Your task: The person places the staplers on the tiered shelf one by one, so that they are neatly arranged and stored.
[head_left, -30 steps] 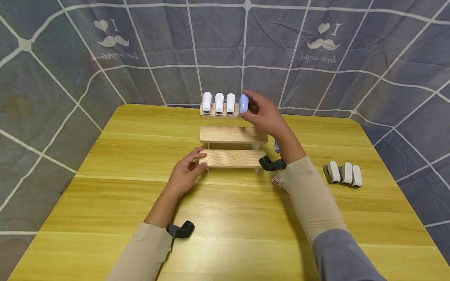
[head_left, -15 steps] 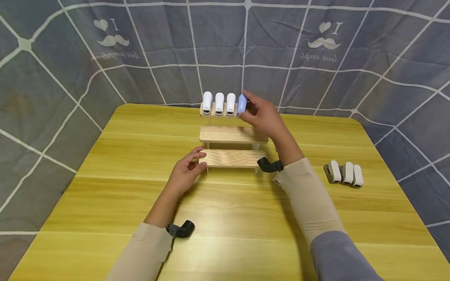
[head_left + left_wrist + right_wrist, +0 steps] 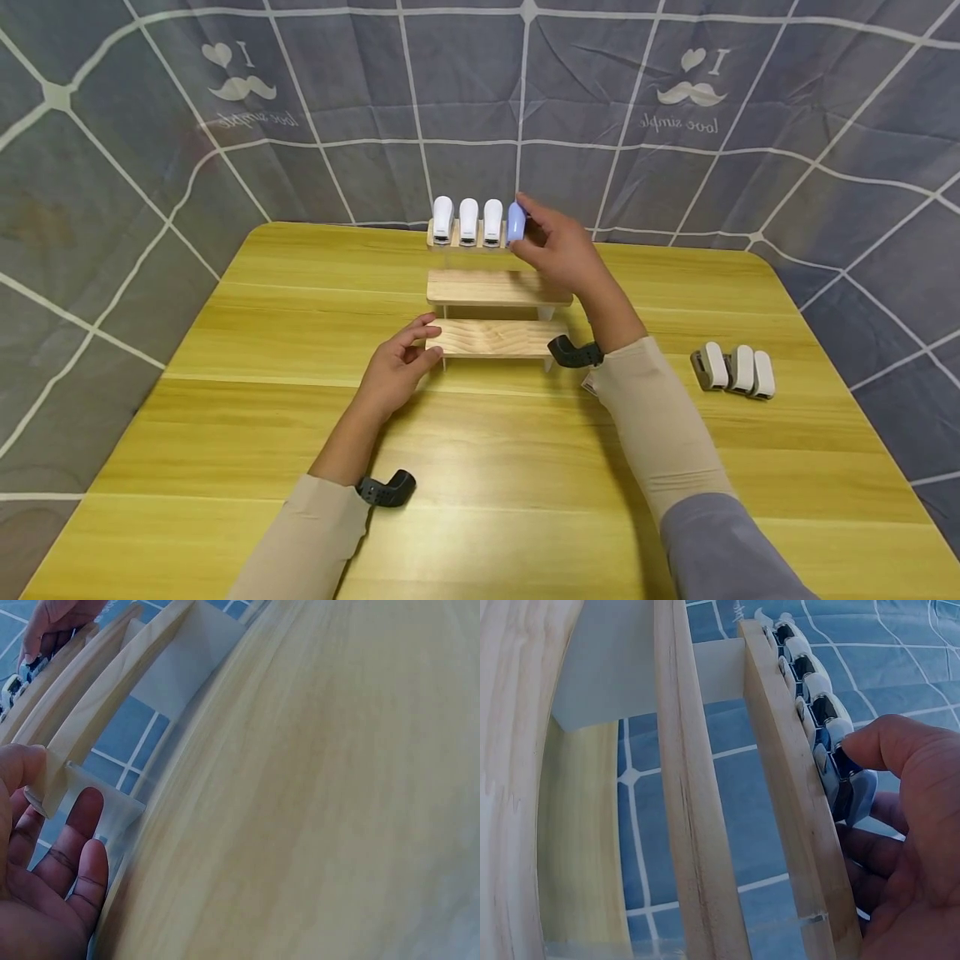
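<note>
My right hand pinches a blue mini stapler at the right of a row on the top shelf of a wooden tiered stand. Three white mini staplers stand upright to its left. In the right wrist view the thumb presses the near end of the blue stapler, while the other fingers are partly behind it. My left hand grips the left end of the lowest shelf. Its thumb lies over the board's end in the left wrist view, with fingers beneath.
Between top and bottom is a bare middle shelf. On the table, several more white-topped staplers stand at the right. A small pinkish item is mostly hidden by the right sleeve. A grey checked cloth hangs behind.
The blue stapler has shifted slightly left, closer to the white ones, and straightened, with my right hand following. A blue item on the table is now covered by the right arm. My left hand stays put.
</note>
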`<state>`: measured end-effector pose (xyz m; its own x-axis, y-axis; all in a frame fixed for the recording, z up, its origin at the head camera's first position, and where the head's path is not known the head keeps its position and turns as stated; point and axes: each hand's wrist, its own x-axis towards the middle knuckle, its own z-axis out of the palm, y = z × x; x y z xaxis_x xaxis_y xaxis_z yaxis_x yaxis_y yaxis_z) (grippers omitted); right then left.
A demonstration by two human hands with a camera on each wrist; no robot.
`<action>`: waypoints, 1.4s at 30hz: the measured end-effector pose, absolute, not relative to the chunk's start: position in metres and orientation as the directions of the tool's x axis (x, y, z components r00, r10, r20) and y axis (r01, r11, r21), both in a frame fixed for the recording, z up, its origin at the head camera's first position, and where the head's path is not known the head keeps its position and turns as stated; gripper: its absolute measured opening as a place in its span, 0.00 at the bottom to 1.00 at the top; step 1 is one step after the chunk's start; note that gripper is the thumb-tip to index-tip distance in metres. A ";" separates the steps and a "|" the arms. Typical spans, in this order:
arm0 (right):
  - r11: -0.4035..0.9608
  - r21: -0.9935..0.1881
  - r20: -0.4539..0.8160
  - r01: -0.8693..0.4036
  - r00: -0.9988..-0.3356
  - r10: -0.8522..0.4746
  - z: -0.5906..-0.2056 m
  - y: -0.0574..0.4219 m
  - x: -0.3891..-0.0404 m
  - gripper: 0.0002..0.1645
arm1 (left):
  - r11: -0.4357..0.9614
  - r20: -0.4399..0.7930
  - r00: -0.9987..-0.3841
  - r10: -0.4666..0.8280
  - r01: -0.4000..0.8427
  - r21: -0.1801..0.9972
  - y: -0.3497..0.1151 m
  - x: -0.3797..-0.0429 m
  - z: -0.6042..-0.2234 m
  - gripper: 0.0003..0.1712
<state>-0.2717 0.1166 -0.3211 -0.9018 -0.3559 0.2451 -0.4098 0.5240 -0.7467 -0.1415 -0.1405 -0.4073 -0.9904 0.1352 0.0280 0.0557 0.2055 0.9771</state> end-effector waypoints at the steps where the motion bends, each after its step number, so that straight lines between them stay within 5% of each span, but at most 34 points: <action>1: 0.526 -0.745 0.245 -0.411 -0.901 -0.358 -0.321 0.116 -0.272 0.42 | 0.204 0.027 -0.990 0.135 0.055 0.977 -0.141 -0.142 -0.408 0.18; 42: 0.470 -0.746 0.311 -0.472 -0.871 -0.382 -0.325 0.116 -0.275 0.43 | 0.197 0.033 -0.990 0.139 0.060 0.978 -0.141 -0.141 -0.408 0.18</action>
<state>-0.2751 0.1159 -0.3251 -0.8705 -0.3816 0.3108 -0.4723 0.4701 -0.7456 -0.1411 -0.1410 -0.4079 -0.9898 0.1385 0.0328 0.0600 0.1974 0.9785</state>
